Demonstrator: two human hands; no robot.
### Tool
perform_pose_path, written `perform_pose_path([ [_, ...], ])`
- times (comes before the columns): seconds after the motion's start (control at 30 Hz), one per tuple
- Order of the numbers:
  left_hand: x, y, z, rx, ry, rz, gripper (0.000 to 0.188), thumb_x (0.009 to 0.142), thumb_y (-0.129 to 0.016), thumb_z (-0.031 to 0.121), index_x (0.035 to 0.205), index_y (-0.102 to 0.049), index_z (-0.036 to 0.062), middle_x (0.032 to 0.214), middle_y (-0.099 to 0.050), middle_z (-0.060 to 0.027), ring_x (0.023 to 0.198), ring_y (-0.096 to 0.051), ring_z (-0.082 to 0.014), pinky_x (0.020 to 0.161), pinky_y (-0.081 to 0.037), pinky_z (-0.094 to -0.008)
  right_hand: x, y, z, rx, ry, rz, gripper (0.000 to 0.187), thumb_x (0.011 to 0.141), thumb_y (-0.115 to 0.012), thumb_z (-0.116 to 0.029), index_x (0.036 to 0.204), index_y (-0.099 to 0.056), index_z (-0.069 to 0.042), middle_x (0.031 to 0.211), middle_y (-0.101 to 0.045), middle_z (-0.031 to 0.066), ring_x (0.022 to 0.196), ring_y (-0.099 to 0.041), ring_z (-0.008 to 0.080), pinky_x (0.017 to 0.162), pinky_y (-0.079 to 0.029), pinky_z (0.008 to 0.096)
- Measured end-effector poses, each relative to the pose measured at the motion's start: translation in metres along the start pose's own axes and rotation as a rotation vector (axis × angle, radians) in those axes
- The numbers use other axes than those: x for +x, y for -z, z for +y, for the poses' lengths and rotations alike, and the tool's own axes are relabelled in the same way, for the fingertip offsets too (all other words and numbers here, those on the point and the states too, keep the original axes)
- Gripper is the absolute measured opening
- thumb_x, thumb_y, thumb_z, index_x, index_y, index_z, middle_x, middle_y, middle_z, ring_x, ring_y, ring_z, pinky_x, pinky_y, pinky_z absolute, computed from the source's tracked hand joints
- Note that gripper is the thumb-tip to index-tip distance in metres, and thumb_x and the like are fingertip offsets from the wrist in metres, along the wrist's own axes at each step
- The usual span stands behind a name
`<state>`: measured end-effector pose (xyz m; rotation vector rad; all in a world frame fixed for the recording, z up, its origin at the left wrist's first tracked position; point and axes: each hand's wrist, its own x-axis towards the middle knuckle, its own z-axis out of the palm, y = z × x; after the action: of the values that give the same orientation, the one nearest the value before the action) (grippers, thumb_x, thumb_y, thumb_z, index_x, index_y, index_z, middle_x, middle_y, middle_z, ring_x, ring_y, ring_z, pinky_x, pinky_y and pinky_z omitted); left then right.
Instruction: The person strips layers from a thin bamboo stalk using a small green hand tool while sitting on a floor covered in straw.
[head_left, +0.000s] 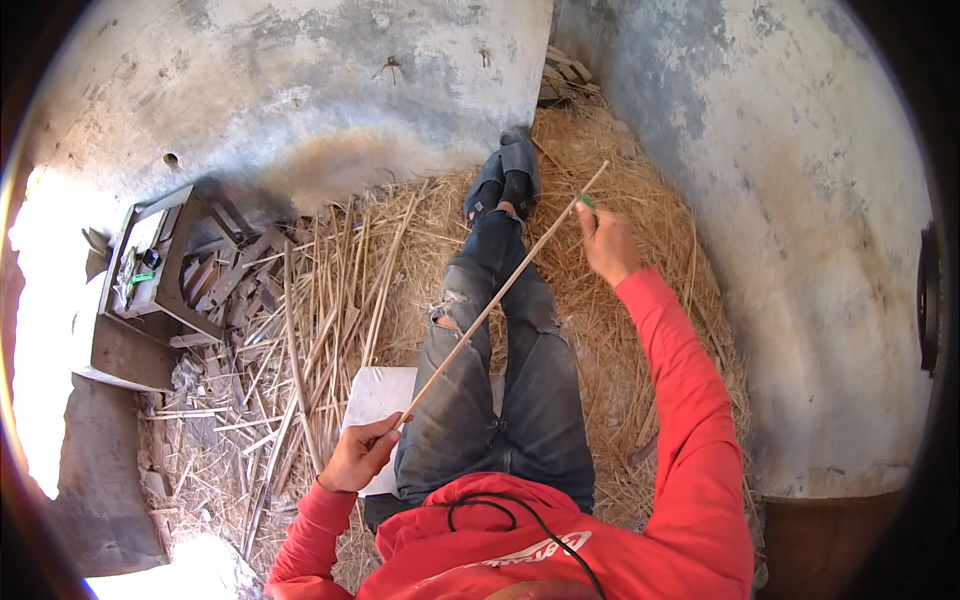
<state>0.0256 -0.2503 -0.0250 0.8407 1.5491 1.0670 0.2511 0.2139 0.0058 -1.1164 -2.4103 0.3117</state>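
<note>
A long, thin wooden stick (490, 307) slants across my outstretched legs, from low on the left up to the right. Its lower end is in my left hand (360, 456), with thumb and fingers pinched round it. Near the upper end, my right hand (611, 246) is closed on a small green thing (586, 201) that touches the stick or lies right against it. Most of the green thing is hidden by my fingers, so its kind does not show. The stick's tip sticks out past it.
Loose sticks (340, 290) and wood scraps lie in a heap to my left. Beyond them a small wooden stool (175, 255) bears a green-handled item (142, 277). Shavings (640, 390) cover the floor on the right. Plastered walls (800, 220) stand close ahead and right.
</note>
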Motion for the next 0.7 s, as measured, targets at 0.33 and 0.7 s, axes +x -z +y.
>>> perform_pose_path([
  [0.33, -0.034, 0.040, -0.033, -0.003, 0.113, -0.056, 0.035, 0.108, -0.058, 0.015, 0.139, -0.065, 0.0010, 0.063, -0.041, 0.0085, 0.052, -0.037, -0.0023, 0.049, -0.028, -0.0226, 0.010, 0.000, 0.069, 0.110, -0.151, 0.241, 0.062, 0.110, -0.040, -0.052, 0.086, -0.070, -0.004, 0.074, -0.067, 0.0178, 0.066, -0.064, 0.0362, 0.063, -0.050, 0.0506],
  [0.7, -0.015, 0.033, -0.036, -0.347, 0.124, -0.081, 0.038, 0.110, -0.054, 0.019, 0.141, -0.060, -0.0027, 0.062, -0.031, 0.0085, 0.049, -0.028, -0.0038, 0.048, -0.022, -0.0247, 0.008, 0.028, 0.002, 0.909, -0.318, 0.024, 0.060, 0.103, -0.056, -0.063, 0.103, -0.068, -0.004, 0.061, -0.032, -0.0087, 0.044, -0.030, 0.0038, 0.042, -0.024, 0.0248],
])
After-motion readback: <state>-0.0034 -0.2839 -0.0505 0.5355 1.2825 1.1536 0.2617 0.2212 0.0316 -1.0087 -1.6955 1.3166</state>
